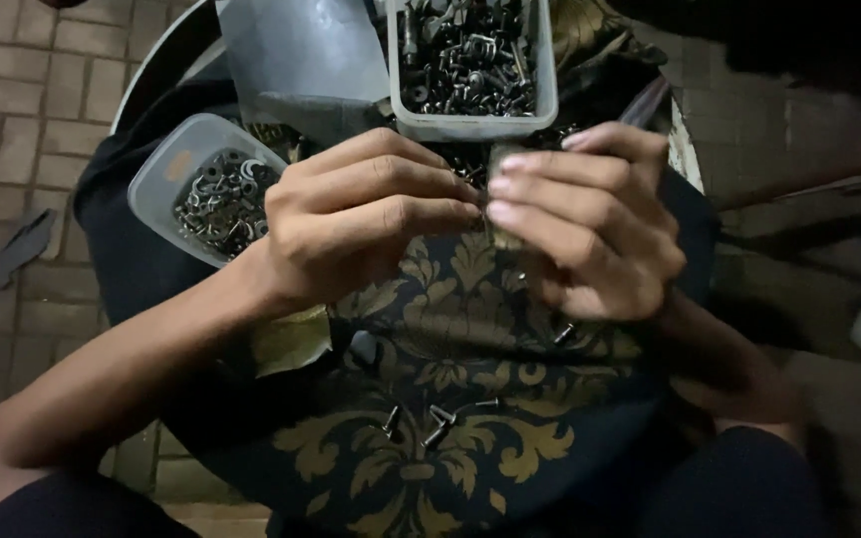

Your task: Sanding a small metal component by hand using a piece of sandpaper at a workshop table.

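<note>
My left hand (361,214) and my right hand (590,219) meet fingertip to fingertip above a dark cloth with a gold leaf pattern (450,299). Both sets of fingers are curled together around a small metal part between them; the fingers hide most of it, so I cannot tell its shape. A few loose screws (430,423) lie on the cloth below the hands. One more small screw (563,334) lies under my right hand.
A clear rectangular tub (540,95) full of dark metal screws and fittings stands just beyond the hands. A second tub (166,164) with small metal rings sits at the left. A grey lid (301,55) lies behind. Brick paving (22,120) surrounds the round tray.
</note>
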